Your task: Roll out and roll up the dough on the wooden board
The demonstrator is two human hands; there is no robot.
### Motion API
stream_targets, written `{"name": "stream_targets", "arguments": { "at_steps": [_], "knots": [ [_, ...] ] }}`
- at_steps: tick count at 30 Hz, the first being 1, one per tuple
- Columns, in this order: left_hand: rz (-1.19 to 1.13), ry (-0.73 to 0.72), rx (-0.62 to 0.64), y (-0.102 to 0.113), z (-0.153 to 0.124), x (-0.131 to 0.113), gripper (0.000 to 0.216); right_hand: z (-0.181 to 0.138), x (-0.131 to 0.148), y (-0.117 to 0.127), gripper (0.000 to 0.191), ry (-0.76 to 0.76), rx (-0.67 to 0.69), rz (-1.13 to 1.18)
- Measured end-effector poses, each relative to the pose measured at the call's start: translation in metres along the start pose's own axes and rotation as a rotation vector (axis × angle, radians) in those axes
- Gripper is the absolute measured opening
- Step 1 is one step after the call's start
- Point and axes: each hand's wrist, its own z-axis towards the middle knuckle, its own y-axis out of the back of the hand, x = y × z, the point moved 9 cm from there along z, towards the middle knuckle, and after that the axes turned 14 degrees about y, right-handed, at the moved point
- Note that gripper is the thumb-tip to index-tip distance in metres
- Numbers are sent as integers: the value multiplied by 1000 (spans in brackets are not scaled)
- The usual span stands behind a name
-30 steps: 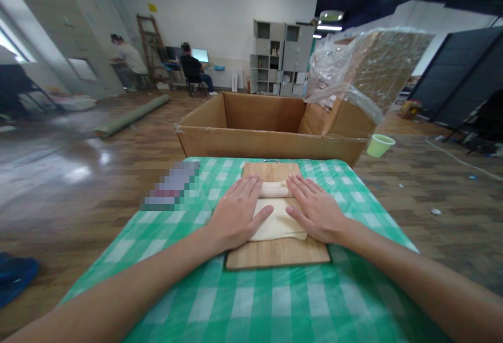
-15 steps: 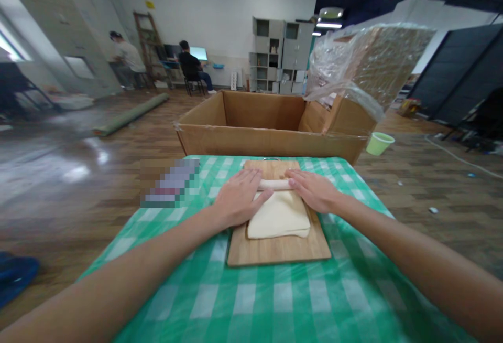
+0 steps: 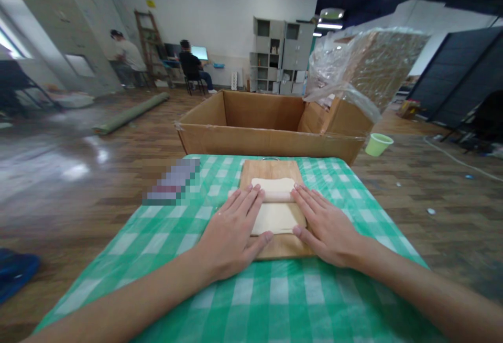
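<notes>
A pale rolling pin (image 3: 278, 196) lies crosswise on a flattened sheet of dough (image 3: 277, 219). Under the dough is a wooden cutting board (image 3: 270, 168) with a metal handle at its far end. My left hand (image 3: 232, 230) rests its outstretched fingers on the pin's left end, thumb pointing across the board's near part. On the right end lie the straight fingers of my right hand (image 3: 329, 226), its thumb at the dough's near right corner. Both hands are open and flat, not wrapped round the pin; its ends are hidden beneath them.
A green-and-white checked tablecloth (image 3: 275, 306) covers the table. A pixelated item (image 3: 171, 183) sits at its left edge. Beyond the table stands a large open cardboard box (image 3: 271, 141), with a light green bucket (image 3: 379, 145) to its right. Two people sit far back.
Both hands and the rolling pin have come nearer to me over the dough, from its far edge to about its middle. The far strip of dough now shows beyond the pin.
</notes>
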Motion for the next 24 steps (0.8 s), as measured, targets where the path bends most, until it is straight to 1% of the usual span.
{"name": "stream_targets", "arguments": {
  "at_steps": [1,3,5,7,9,11,14,16,17,18,19,21,22,23,24],
  "knots": [
    [-6,-4,2,1,-2,-1,81,-1,1,3,79,-4,-1,16],
    [-23,-5,6,3,0,-3,79,4,-7,6,72,-30,-2,65],
    [-43,10,19,3,5,-2,77,17,-25,4,64,-67,6,121],
    [-54,32,40,4,10,0,73,35,-46,-3,62,-94,25,148],
    [-56,50,66,6,16,2,71,55,-62,-13,60,-67,63,125],
    [-53,60,107,5,24,5,69,69,-70,-22,53,-9,85,66],
    [-32,122,179,-5,46,19,67,76,-69,-29,43,62,68,-24],
    [0,186,210,-17,68,33,65,72,-65,-31,42,84,52,-71],
    [4,192,230,-24,79,37,61,70,-63,-32,43,91,48,-91],
    [19,158,254,-32,88,36,57,68,-61,-32,45,92,44,-106],
    [37,115,251,-37,96,34,54,66,-60,-31,47,87,40,-113],
    [88,16,212,-41,101,25,51,62,-57,-29,50,61,27,-101],
    [112,-2,177,-40,99,21,51,60,-56,-28,52,33,17,-89],
    [129,10,146,-37,95,19,52,57,-54,-26,54,-2,8,-79],
    [137,51,124,-34,89,18,56,52,-52,-23,57,-40,-1,-69]
  ]
}}
